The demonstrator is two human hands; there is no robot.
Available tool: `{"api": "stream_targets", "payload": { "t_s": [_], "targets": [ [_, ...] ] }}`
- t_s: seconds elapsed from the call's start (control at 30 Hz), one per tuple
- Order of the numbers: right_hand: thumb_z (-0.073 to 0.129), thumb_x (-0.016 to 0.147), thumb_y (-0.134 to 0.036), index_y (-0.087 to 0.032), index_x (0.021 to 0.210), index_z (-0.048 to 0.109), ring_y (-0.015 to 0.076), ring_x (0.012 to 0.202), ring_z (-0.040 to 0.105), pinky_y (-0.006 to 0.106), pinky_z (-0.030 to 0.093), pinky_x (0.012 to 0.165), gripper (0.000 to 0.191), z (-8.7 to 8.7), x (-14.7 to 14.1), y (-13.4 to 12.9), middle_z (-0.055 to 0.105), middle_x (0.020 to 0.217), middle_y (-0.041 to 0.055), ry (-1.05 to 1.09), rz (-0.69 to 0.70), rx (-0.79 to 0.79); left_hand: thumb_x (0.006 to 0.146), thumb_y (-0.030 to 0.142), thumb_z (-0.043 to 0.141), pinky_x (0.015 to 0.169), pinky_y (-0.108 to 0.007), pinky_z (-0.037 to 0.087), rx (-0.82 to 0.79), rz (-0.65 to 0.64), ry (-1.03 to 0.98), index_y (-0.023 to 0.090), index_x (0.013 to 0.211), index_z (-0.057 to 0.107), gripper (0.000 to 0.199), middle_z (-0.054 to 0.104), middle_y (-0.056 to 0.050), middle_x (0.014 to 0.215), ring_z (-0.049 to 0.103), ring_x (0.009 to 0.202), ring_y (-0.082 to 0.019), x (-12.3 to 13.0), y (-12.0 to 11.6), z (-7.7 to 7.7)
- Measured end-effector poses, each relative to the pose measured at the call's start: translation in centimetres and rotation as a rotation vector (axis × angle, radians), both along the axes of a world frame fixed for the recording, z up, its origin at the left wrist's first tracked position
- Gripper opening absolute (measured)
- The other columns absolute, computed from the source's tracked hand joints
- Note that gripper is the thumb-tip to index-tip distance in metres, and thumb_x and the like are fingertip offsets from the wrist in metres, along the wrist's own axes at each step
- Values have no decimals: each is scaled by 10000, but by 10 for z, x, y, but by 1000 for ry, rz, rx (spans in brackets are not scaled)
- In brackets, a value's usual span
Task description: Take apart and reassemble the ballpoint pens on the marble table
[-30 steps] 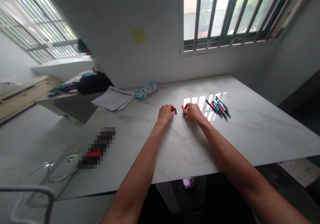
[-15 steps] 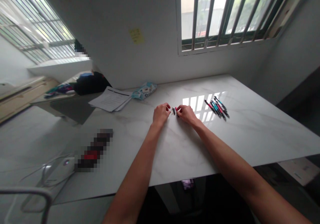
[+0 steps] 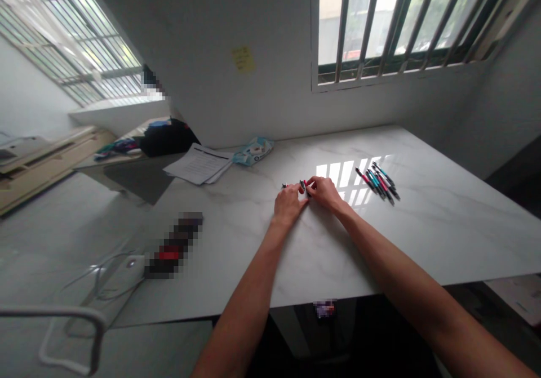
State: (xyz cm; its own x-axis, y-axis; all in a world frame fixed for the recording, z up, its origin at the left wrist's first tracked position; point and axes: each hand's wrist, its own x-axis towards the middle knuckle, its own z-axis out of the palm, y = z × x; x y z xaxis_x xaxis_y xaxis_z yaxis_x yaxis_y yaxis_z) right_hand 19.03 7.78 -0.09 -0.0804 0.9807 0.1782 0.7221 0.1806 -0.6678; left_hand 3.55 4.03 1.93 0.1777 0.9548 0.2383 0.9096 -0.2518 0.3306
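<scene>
Both my hands meet over the white marbled tabletop [image 3: 333, 254]. In my right hand [image 3: 323, 192], thumb and fingertips are pinched on a slim red and black pen piece [image 3: 305, 183]. My left hand [image 3: 288, 203] is curled just beside it, with index finger and thumb against a short black pen part [image 3: 302, 186] that lies close along the red one. Fingers cover much of both pieces, so I cannot tell whether they are joined. Behind my left knuckles the tip of another small dark piece [image 3: 284, 186] shows on the table.
Several pens [image 3: 378, 183] in red, teal and black lie bunched to the right. Papers [image 3: 198, 164] and a blue-white packet [image 3: 253, 151] are at the back left. A blurred dark object [image 3: 175, 245] and a white cabled device [image 3: 122, 276] lie left. A barred window [image 3: 393, 29] is behind.
My left hand has moved right, over the small pieces and up against my right hand. The small dark piece is now behind my left knuckles. The whole view has shifted slightly.
</scene>
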Motion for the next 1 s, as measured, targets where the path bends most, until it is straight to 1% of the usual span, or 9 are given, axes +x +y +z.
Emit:
{"api": "stream_targets", "payload": {
  "t_s": [0.2,0.37,0.43,0.5,0.6,0.7,0.77,0.9,1.0],
  "targets": [
    [677,916,-239,-186,1036,796,170,749,740,233,504,723,177,-6,-2,-1,803,834,50,39,0,22,872,299,777,903,-311,502,24,-1,13,220,1012,719,171,746,-66,1052,690,989,-227,-6,-3,-7],
    [682,911,-233,-198,1043,799,171,763,743,235,519,749,180,-4,-7,-1,809,850,48,29,17,8,890,239,721,900,-301,489,18,47,18,249,1033,714,143,745,-61,1046,685,989,-220,-14,-3,-1],
    [686,907,-237,-204,1043,803,173,759,739,243,524,758,182,-2,-7,0,809,857,45,28,30,1,892,250,700,833,-298,482,19,84,18,258,997,709,105,753,-54,989,691,931,-219,-20,-1,4],
    [690,915,-262,-205,1064,800,171,759,733,249,529,761,194,3,-4,1,809,878,46,42,62,9,904,296,676,767,-295,462,24,156,-4,265,951,704,62,759,-45,923,695,862,-219,-26,1,9],
    [687,926,-267,-215,1125,780,164,831,731,251,536,803,226,13,9,6,807,953,42,77,128,71,947,395,604,722,-302,433,49,292,-26,277,875,694,166,752,-42,819,699,815,-237,-33,5,13],
    [641,926,-173,-225,1172,757,160,925,726,258,540,860,277,24,36,12,798,1033,37,71,136,151,929,420,605,707,-307,417,73,334,-36,275,809,677,202,757,-48,800,706,828,-256,-34,7,14],
    [611,906,-100,-222,1193,747,165,964,720,273,538,898,340,29,64,17,793,1066,40,14,125,198,929,427,598,708,-307,415,78,333,-46,274,786,672,222,757,-49,787,707,828,-259,-33,7,13],
    [614,837,-24,-199,1214,743,199,1027,712,312,527,946,436,32,136,28,791,1110,60,-163,127,239,929,424,589,704,-313,416,96,326,-65,272,781,671,227,758,-50,787,703,800,-261,-29,6,12],
    [639,801,-21,-181,1215,749,208,1025,718,297,524,923,457,32,189,33,791,1133,79,-280,71,190,928,420,587,710,-313,422,102,310,-80,268,776,668,230,766,-48,807,701,787,-254,-26,4,13]
  ]
}}
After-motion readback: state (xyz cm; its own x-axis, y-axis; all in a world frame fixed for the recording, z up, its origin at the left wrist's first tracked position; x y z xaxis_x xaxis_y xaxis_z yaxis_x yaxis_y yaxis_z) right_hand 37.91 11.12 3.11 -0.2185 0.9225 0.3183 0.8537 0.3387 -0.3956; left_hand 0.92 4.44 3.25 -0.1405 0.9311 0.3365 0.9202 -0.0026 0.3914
